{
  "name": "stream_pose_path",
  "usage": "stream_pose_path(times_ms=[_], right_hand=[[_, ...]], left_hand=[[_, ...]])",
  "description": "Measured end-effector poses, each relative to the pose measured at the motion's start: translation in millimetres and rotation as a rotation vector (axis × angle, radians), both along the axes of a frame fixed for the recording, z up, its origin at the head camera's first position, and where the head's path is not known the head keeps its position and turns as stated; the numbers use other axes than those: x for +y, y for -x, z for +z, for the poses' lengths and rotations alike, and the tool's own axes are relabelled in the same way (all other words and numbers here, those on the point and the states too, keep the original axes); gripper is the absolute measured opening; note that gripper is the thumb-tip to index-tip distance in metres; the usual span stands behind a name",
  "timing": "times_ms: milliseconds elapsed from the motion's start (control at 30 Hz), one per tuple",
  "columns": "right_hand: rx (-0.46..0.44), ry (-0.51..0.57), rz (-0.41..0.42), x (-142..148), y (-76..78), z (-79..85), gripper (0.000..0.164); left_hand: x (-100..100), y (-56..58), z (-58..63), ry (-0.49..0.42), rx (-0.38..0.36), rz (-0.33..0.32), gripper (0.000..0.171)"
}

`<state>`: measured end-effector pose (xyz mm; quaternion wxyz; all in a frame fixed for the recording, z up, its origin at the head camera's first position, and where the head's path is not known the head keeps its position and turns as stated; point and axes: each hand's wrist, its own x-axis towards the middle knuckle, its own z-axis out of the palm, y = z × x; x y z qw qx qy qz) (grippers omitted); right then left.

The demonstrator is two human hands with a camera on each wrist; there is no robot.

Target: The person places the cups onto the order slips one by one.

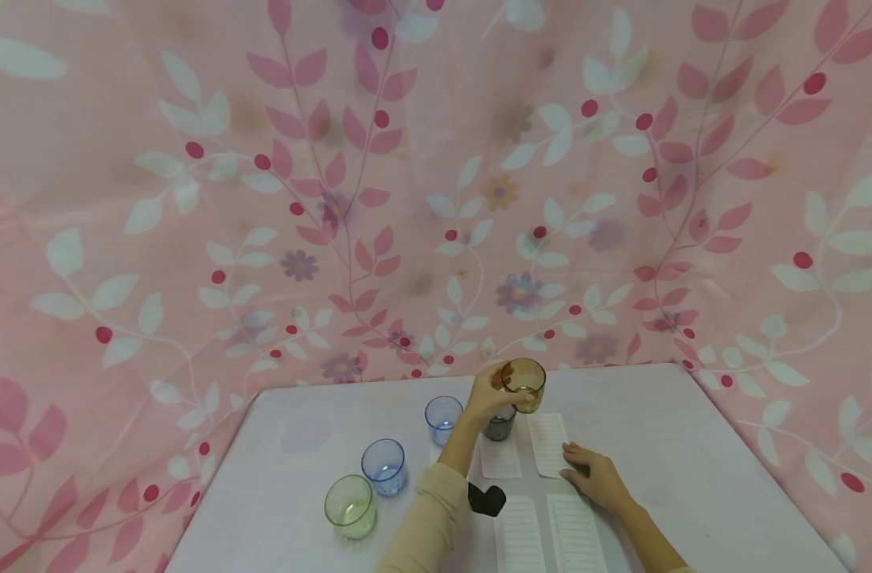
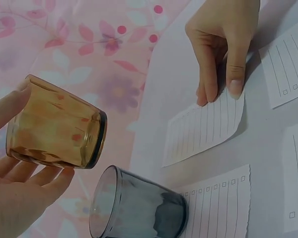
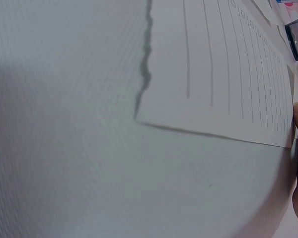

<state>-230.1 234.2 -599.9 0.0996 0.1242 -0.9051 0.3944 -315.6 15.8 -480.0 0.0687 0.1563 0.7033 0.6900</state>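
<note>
Pink floral backdrop (image 1: 422,199), white table (image 1: 264,485). Amber glass (image 2: 57,124), translucent, tapering to base, raised near grey glass (image 2: 139,206); left hand (image 1: 488,395) grips it, thumb opposite fingers. Right hand (image 1: 599,477) seems to pinch lined sheet (image 1: 546,444).

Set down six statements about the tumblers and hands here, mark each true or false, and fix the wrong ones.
1. The left hand holds the amber tumbler. True.
2. The right hand grips the amber tumbler. False: it touches a lined sheet.
3. In the head view, the green tumbler is the leftmost tumbler. True.
4. The amber tumbler stands on the table. False: it is held above it.
5. The grey tumbler stands upright. True.
6. Three blue tumblers are in the head view. False: there are two.
</note>
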Motion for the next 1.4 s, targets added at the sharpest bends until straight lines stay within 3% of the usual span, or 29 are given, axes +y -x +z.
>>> stream_pose_path(times_ms=[167, 400, 700, 900, 1400], right_hand=[[-0.015, 0.009, -0.009, 0, 0.1, -0.7, 0.037], [-0.004, 0.013, -0.006, 0, 1.5, -2.3, 0.037], [-0.007, 0.015, -0.009, 0, 2.5, -1.8, 0.037], [0.036, -0.001, -0.017, 0, 3.8, -5.9, 0.035], [0.047, 0.003, -0.022, 0, 3.4, -6.7, 0.034]], left_hand=[[11, 0.5, -8.3, 0.005, -0.023, 0.005, 0.07], [24, 2.3, -16.5, 0.03, -0.054, 0.07, 0.072], [40, -2.3, -20.7, 0.058, -0.036, 0.126, 0.068], [51, -7.8, -32.2, 0.134, -0.024, 0.143, 0.069], [59, -11.6, -59.1, 0.329, -0.004, 0.067, 0.071]])
